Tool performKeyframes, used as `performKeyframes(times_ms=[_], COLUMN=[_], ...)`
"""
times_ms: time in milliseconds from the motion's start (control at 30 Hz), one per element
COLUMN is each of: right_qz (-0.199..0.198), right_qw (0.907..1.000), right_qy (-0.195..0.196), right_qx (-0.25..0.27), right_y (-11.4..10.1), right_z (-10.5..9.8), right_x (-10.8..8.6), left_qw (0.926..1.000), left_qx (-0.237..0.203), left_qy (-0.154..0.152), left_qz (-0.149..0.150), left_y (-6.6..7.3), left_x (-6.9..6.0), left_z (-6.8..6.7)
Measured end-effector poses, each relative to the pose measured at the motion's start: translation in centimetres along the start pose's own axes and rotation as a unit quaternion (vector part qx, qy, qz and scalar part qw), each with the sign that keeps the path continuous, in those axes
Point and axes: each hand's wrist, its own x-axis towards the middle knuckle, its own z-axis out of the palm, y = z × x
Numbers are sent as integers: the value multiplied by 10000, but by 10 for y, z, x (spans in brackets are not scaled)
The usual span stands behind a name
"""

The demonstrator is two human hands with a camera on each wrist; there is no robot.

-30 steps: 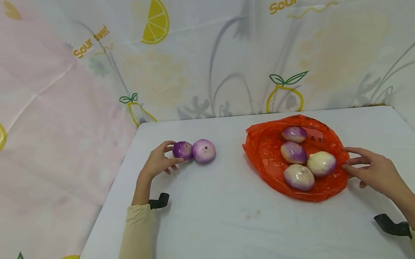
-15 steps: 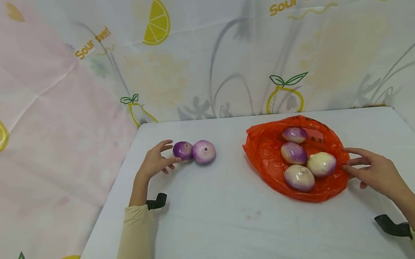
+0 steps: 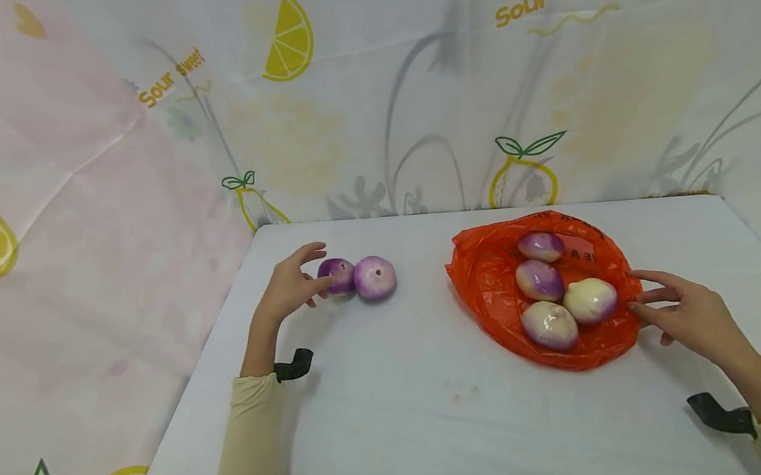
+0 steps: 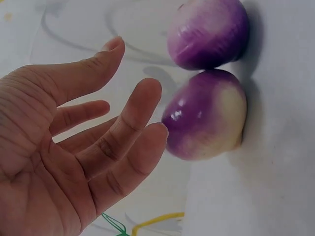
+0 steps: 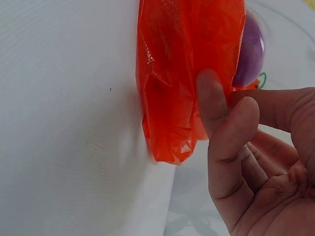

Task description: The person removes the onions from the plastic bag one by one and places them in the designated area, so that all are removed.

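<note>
"Four onions [image 3: 540,280] lie where?"
"Inside the red bag [image 3: 487,311], whose rim our right hand [image 3: 692,317] pinches. Our left hand [image 3: 287,286], fingers relaxed, grips nothing beside two adjoining onions [image 3: 375,277]; contact we cannot tell."

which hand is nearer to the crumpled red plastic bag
The right. The right hand grips the right-side edge of the red plastic bag; the left hand is well off to the bag's left, beside two round purple-and-white onions.
</note>
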Motion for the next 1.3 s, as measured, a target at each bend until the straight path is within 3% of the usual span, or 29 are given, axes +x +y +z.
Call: performKeyframes(times_ms=[167, 300, 633, 867, 1300], right_qz=[9, 9, 69, 98, 73], right_qw=[10000, 10000, 10000, 9999, 10000], right_qy=[6, 16, -13, -8, -36], right_qx=[3, -10, -20, -50, -58], right_y=[-1, -2, -2, -1, 1], right_z=[0, 0, 1, 1, 1], right_x=[0, 0, 1, 1, 1], left_qw=[9997, 9984, 9902, 9812, 9641], left_qx=[-152, -298, -555, -751, -986], left_qy=[-68, -164, -897, -1414, -2194], left_qz=[158, 447, 915, 1074, 1126], left_y=[12, 24, 57, 77, 96], left_x=[6, 13, 28, 37, 41], left_z=[12, 26, 69, 99, 145])
